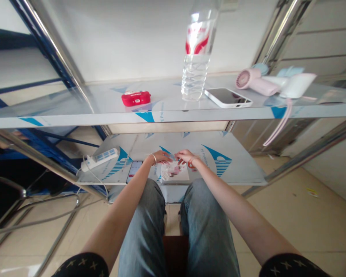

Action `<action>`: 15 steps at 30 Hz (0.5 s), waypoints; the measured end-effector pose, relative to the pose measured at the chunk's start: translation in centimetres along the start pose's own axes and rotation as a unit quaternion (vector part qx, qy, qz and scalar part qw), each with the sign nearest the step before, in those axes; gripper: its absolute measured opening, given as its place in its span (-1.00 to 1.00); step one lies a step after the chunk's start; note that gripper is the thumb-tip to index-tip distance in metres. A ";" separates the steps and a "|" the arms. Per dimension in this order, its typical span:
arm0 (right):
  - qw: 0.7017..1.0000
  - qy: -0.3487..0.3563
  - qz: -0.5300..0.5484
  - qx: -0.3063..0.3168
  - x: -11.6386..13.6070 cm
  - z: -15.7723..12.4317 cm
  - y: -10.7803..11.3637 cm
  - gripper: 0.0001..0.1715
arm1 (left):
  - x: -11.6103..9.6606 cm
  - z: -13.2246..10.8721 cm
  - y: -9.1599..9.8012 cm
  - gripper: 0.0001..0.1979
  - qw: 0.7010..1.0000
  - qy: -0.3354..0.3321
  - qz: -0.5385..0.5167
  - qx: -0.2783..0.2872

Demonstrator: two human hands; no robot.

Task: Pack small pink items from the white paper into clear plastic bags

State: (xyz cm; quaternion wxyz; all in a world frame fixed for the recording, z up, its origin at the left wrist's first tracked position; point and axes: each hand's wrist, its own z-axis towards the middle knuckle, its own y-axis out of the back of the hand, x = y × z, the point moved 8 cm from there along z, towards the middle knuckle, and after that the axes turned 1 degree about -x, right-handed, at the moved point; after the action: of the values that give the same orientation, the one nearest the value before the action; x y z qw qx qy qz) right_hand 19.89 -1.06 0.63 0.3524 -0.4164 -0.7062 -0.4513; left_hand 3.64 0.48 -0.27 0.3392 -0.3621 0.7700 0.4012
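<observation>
A steel worktop point(236, 169) carries a power strip point(99, 159) at nine o'clock and a phone point(134, 171) beside the left hand point(161, 157). Both hands meet at centre: left hand and right hand point(185, 156) each pinch the top edge of a small clear bag point(174, 170) lying on the worktop.

Small pink items point(175, 169) under the fingers point(177, 157) are too tiny to identify.
</observation>
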 end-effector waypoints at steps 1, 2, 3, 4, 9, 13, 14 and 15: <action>1.000 -0.001 -0.011 -0.011 0.1 -0.1 0.2 -0.57 | 0.0 0.0 -0.1 -0.77 1.000 0.003 0.011 0.005; 1.000 0.005 -0.023 -0.021 0.3 -0.2 0.3 -0.54 | 0.0 -0.1 -0.1 -0.70 1.000 0.004 0.024 0.012; 0.999 0.018 -0.037 -0.027 0.6 -0.3 0.3 -0.51 | 0.1 -0.1 -0.1 -0.65 0.999 0.003 0.037 0.017; 0.998 0.034 -0.052 -0.032 0.8 -0.4 0.4 -0.49 | 0.1 -0.2 -0.1 -0.62 0.998 0.002 0.051 0.023; 0.989 0.097 -0.075 -0.083 1.5 -0.5 1.2 -0.51 | -0.2 -0.2 0.2 -0.74 0.996 -0.015 0.085 0.026; 0.999 0.021 0.006 -0.038 -0.6 0.2 0.6 -0.58 | -0.9 0.1 1.2 -0.82 0.997 -0.033 0.051 -0.040; 1.000 0.004 0.013 -0.001 -1.2 0.3 0.0 -0.59 | -1.0 0.2 1.5 -0.83 0.997 -0.036 0.038 -0.060; 0.999 0.001 0.011 0.036 -1.6 0.4 -0.6 -0.60 | -1.1 0.2 1.7 -0.85 0.996 -0.040 0.022 -0.074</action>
State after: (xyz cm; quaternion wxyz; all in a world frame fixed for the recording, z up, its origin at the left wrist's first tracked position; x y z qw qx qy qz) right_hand 19.91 -1.28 -1.15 0.3731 -0.4107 -0.7169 -0.4221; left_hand 2.83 1.69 1.12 0.3330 -0.3532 0.7315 0.4788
